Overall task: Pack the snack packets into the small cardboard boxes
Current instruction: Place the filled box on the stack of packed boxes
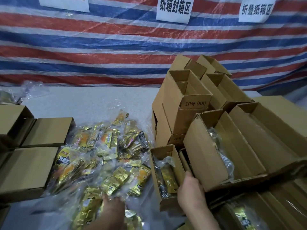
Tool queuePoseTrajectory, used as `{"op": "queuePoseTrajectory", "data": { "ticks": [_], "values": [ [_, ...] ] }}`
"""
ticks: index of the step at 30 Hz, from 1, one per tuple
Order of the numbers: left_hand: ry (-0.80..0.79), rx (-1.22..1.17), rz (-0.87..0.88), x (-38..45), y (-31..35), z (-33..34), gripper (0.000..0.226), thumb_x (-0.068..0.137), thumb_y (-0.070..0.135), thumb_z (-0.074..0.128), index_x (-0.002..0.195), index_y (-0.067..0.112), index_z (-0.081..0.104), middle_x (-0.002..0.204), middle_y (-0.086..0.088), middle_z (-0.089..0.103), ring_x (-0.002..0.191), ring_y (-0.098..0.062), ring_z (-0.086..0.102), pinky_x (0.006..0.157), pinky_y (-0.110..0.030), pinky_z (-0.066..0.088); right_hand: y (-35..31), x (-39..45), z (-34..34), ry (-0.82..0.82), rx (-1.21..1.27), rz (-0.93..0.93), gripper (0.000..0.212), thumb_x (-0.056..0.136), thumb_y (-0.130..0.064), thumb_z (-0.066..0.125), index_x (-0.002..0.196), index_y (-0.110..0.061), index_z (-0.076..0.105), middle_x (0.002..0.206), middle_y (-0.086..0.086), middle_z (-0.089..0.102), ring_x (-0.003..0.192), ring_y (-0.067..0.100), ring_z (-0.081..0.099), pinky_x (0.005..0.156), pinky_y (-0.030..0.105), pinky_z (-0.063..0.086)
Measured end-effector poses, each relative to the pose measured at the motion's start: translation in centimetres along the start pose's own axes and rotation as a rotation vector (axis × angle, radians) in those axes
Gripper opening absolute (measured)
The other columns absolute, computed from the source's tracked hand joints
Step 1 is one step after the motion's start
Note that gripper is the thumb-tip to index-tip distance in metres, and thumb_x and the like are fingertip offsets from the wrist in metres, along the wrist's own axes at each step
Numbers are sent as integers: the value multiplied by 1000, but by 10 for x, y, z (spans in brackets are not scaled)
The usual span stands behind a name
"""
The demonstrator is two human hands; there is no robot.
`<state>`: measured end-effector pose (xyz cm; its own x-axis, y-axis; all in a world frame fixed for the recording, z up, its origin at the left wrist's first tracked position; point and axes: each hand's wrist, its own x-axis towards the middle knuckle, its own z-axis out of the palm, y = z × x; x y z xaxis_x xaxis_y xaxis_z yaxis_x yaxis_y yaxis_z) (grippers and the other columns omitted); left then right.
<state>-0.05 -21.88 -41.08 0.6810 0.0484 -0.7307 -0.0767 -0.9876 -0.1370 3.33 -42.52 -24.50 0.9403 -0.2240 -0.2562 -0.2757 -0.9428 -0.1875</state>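
Left hand: I see my left hand (113, 205) at the bottom centre of the frame, fingers down in the near edge of the packet pile; whether it pinches a packet I cannot tell.
Right hand: my right hand (191, 188), lower right of centre, curls its fingers over the right wall of the small open box (166, 201).
Snack packets: a loose heap of gold snack packets (103, 155) in clear wrap lies on the grey tabletop (83, 103), centre-left.
Open box: it stands just right of the heap, with gold packets inside.
Other boxes: a stack of open cardboard boxes (187, 103) rises at right; closed boxes (26, 168) sit at left.
Backdrop: a red, white and blue striped tarp (99, 47) carries paper signs (173, 9).
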Motion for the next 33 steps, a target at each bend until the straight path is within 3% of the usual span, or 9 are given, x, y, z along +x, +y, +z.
{"op": "queuePoseTrajectory", "data": {
  "ticks": [3,5,8,10,13,15,20,25,33],
  "values": [
    [292,-634,25,-21,13,-28,47,98,60,34,121,27,59,130,2,62,120,-16,58,117,-47,27,0,0,3,11,-4,-5,31,98,-7,45,127,-17,47,114,2,66,103,20,66,72,24,45],
    [380,-1190,88,-39,28,-57,58,97,66,29,132,27,53,140,1,56,125,-18,55,110,-37,38,-1,0,4,16,-13,-8,29,98,-9,45,126,-18,47,113,2,67,104,20,67,79,26,49],
    [46,-1819,203,-54,60,-90,89,86,74,47,156,28,17,157,6,32,142,-24,35,107,-48,36,-3,-1,2,13,-21,2,31,98,-11,47,128,-18,47,117,2,67,108,20,66,84,27,50],
    [-45,-1971,205,-55,75,-100,80,91,60,56,155,31,17,149,4,44,132,-27,46,104,-50,40,-5,-1,1,-3,-28,-4,33,98,-11,46,131,-17,45,119,2,66,110,20,65,86,27,50],
    [111,-1925,195,-51,83,-98,44,94,40,50,135,25,45,120,-9,68,111,-33,64,100,-50,48,-6,-1,-4,-31,3,-27,25,101,-18,40,126,-16,45,119,3,65,109,21,65,84,29,49],
    [160,-1816,222,-46,81,-90,32,98,43,45,124,27,54,108,0,73,102,-22,68,90,-32,55,-6,0,-7,-52,65,-49,23,103,-24,36,120,-16,48,115,4,66,105,21,65,78,28,47],
    [138,-1652,107,-18,87,-68,52,99,30,45,146,12,34,137,-9,55,122,-25,56,108,-37,43,-2,-1,-14,-99,203,-28,22,104,-26,34,118,-17,49,120,5,64,108,22,62,87,30,48],
    [226,-1621,65,1,109,-61,50,96,18,48,143,5,39,130,-13,58,117,-26,57,104,-38,45,3,-1,-22,-170,358,-72,28,104,-23,37,127,-14,50,130,9,60,114,25,57,93,28,43],
    [305,-1663,296,-6,117,-61,57,88,43,51,141,22,48,136,-1,59,125,-17,56,109,-38,43,4,4,-29,-294,476,-40,47,105,-26,37,151,-14,34,151,5,44,138,22,42,112,31,33]
  ]
}}
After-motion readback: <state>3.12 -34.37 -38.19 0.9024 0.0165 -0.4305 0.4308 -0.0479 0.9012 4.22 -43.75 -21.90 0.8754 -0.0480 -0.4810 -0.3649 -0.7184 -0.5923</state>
